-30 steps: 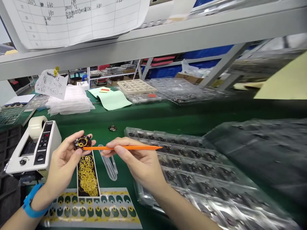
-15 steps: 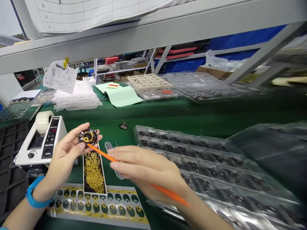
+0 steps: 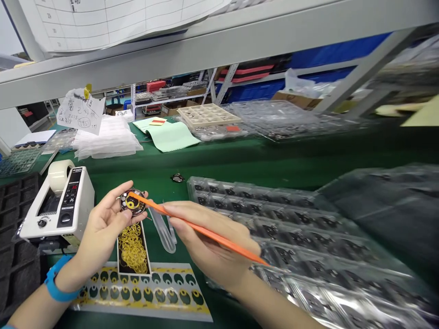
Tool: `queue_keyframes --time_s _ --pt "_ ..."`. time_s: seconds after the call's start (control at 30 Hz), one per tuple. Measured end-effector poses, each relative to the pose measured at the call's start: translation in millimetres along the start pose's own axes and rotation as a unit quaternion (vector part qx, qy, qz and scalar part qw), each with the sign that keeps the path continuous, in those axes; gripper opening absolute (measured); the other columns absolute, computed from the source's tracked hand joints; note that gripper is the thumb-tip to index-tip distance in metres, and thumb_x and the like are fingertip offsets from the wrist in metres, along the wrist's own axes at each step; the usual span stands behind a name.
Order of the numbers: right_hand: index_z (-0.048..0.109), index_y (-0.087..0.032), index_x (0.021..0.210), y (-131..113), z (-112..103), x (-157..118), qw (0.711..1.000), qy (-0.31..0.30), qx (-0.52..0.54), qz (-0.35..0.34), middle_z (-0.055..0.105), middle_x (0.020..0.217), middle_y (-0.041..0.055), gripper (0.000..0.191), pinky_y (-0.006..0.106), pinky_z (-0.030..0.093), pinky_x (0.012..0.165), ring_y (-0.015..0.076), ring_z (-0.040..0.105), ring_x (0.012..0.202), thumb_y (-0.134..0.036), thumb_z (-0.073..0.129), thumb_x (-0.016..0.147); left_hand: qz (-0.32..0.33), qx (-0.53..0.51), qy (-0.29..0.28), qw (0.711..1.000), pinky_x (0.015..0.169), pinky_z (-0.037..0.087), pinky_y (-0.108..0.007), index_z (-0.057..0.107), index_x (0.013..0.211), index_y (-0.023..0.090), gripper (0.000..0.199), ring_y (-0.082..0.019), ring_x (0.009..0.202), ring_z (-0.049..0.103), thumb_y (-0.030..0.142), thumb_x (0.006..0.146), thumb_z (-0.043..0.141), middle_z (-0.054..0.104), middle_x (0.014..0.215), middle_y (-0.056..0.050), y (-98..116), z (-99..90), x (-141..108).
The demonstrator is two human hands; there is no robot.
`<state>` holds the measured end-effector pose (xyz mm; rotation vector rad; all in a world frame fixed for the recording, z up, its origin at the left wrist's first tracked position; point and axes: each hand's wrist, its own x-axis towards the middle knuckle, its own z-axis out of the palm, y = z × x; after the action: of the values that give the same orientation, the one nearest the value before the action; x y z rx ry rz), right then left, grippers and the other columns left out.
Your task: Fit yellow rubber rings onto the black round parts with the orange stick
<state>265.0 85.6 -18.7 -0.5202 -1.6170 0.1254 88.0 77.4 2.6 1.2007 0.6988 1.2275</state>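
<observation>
My left hand [image 3: 111, 214] pinches a round black disc-shaped part [image 3: 133, 208] by its edge, its face turned up toward me. Yellow ring-shaped pieces lie on that face. In my right hand [image 3: 212, 242] is a thin orange stick [image 3: 206, 232], gripped like a pen, its tip at the upper part of the disc. Whether the tip presses on the surface I cannot tell. Below the disc stands a narrow white-rimmed box [image 3: 150, 269] full of tangled yellow rings [image 3: 133, 249]. Clear plastic tweezers [image 3: 164, 235] appear to lie between the box and my right hand.
A white tape dispenser [image 3: 61, 205] stands at left beside a black compartment tray [image 3: 15, 246]. Under the box lies a sticker sheet [image 3: 164, 308]. Clear trays of dark parts [image 3: 274, 228] fill the right. Another small part [image 3: 177, 177] sits behind. A grey shelf beam [image 3: 206, 52] crosses above.
The orange stick's tip has moved from the disc's lower edge up across its face. My left hand has shifted slightly right with the disc. The camera view has turned a little.
</observation>
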Motion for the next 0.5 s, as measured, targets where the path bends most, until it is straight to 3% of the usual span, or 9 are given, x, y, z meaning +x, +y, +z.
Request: queue_keyframes --time_s 0.13,0.33,0.4,0.5 --pt "0.067 -0.021 0.112 5 8 -4 0.998 -0.015 -0.039 -0.040 0.076 0.091 0.0078 0.034 0.033 0.066 0.072 0.0205 0.073 0.084 -0.002 0.059 0.085 -0.002 -0.010 0.035 0.999 0.096 0.057 -0.034 0.057 0.125 0.024 0.035 -0.024 0.119 0.060 0.020 0.090 0.061 0.070 0.118 -0.005 -10 3.1 1" --pt "0.068 -0.014 0.104 15 16 -9 0.950 -0.125 -0.169 -0.232 0.076 0.093 0.0122 0.024 0.037 0.065 0.077 0.0241 0.073 0.088 -0.006 0.050 0.090 -0.035 -0.012 0.091 0.995 0.092 0.057 -0.035 0.057 0.122 0.019 0.038 -0.026 0.111 0.065 0.018 0.084 0.061 0.072 0.112 -0.009 -18 -2.8 11" --pt "0.068 -0.014 0.101 15 16 -7 0.943 -0.136 -0.189 -0.237 0.076 0.092 0.0123 0.024 0.036 0.065 0.075 0.0239 0.073 0.086 -0.006 0.048 0.091 -0.045 -0.015 0.092 0.995 0.091 0.057 -0.035 0.060 0.119 0.018 0.037 -0.026 0.109 0.067 0.016 0.082 0.061 0.073 0.109 -0.008 -17 -5.3 14" --pt "0.066 -0.016 0.101 13 10 -2 0.968 -0.120 -0.135 -0.176 0.075 0.088 0.0099 0.021 0.035 0.064 0.070 0.0210 0.072 0.082 -0.007 0.049 0.091 -0.054 -0.020 0.081 0.995 0.085 0.059 -0.032 0.064 0.113 0.018 0.034 -0.025 0.104 0.069 0.014 0.079 0.061 0.074 0.105 -0.007 -16 -8.8 18"
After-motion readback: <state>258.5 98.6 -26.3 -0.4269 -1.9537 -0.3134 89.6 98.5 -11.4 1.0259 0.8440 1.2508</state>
